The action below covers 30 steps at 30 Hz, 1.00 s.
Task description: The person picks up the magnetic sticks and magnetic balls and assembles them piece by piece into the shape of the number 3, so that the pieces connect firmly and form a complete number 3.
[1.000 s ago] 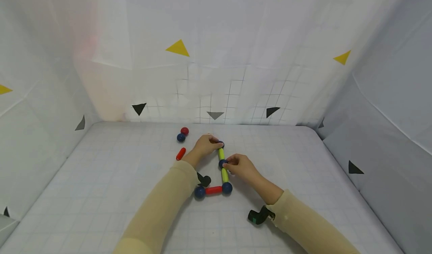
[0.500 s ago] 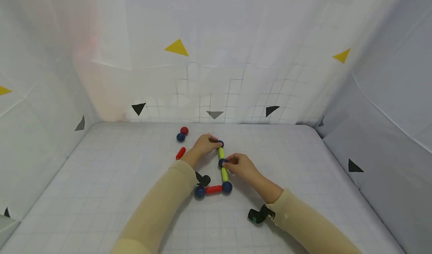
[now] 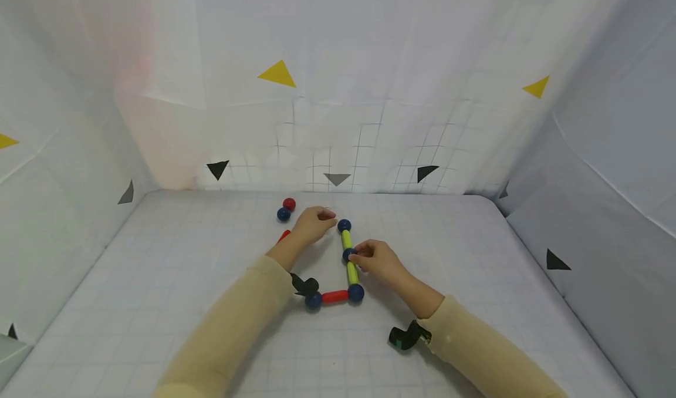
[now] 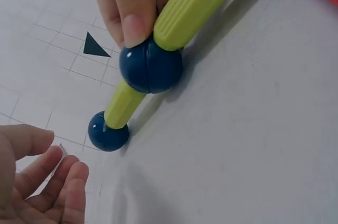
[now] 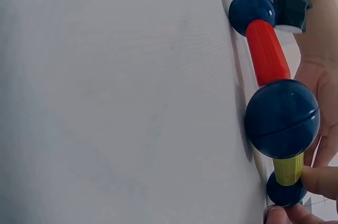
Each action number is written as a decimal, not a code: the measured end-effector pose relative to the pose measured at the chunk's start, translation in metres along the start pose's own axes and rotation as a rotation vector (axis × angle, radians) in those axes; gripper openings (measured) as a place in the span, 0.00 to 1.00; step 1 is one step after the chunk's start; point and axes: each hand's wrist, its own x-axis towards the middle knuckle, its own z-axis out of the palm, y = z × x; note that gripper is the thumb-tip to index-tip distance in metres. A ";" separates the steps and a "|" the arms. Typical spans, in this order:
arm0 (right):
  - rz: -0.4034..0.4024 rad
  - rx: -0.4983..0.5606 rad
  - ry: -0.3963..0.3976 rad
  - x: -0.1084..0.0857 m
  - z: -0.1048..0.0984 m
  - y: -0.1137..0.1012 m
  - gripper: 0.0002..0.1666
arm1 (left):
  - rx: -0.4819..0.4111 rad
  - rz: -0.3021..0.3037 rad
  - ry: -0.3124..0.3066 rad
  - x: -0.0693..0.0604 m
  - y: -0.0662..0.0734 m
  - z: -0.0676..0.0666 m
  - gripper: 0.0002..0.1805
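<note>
An L-shaped chain of magnetic balls and rods lies on the table. Its long side has a far blue ball [image 3: 344,226], a middle blue ball [image 4: 150,65] and a corner blue ball [image 5: 282,118], joined by two yellow-green rods [image 3: 352,273]. From the corner, a red rod [image 3: 335,297] leads left to an end blue ball [image 3: 314,302]. My right hand [image 3: 381,264] pinches the middle ball between thumb and fingers. Just left of the far ball, my left hand [image 3: 313,225] is apart from it, fingers loosely bent and holding nothing in the left wrist view.
Behind my left hand lie a loose red ball [image 3: 289,204] and a loose blue ball [image 3: 283,215], close together. A loose red rod [image 3: 285,234] is partly hidden by the left wrist. White cloth walls [image 3: 338,140] with triangle marks surround the table.
My left hand has let go of the far blue ball and moved left, its forearm now covering part of the loose red rod. The right hand stays on the middle ball.
</note>
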 end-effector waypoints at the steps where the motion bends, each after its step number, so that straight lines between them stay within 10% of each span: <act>1: 0.000 0.001 0.000 0.000 0.000 0.000 0.18 | -0.002 0.007 0.005 -0.001 -0.001 -0.002 0.12; 30: 0.005 -0.004 0.006 0.000 0.001 0.003 0.20 | -0.027 0.014 0.042 -0.035 -0.032 -0.050 0.15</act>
